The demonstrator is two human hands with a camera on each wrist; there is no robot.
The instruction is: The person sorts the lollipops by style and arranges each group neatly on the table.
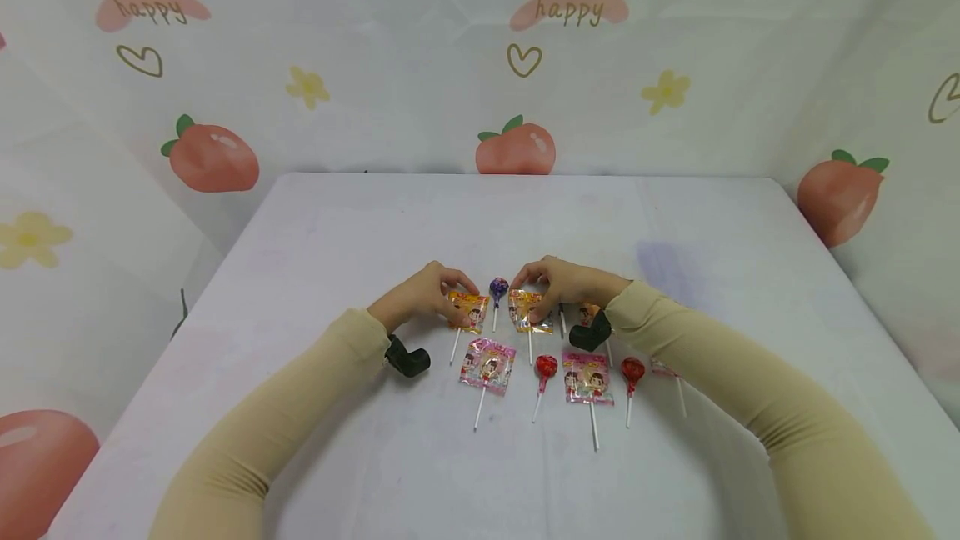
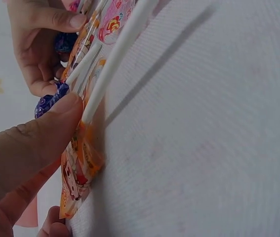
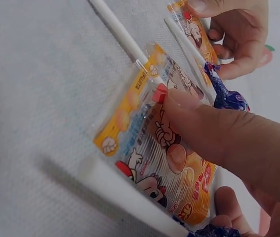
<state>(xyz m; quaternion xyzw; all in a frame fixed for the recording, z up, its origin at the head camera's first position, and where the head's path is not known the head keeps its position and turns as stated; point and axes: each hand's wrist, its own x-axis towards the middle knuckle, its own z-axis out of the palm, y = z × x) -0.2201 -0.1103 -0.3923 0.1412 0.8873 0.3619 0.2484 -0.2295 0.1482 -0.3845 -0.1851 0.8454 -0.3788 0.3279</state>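
My left hand pinches an orange-wrapped flat lollipop, its white stick towards me. The left wrist view shows the thumb on the wrapper near the stick, with the fingers behind. To the right, my right hand pinches a second orange-wrapped flat lollipop. Its thumb lies across the printed wrapper in the right wrist view, the other fingers around the far edge. Between the hands lies a round purple lollipop. Another purple lollipop lies beside the right hand's packet, mostly hidden from the head view.
A third orange packet is partly covered by the right wrist's black camera. Nearer me lie pink packets, one partly under the right sleeve, and red round lollipops. The white table meets a printed backdrop.
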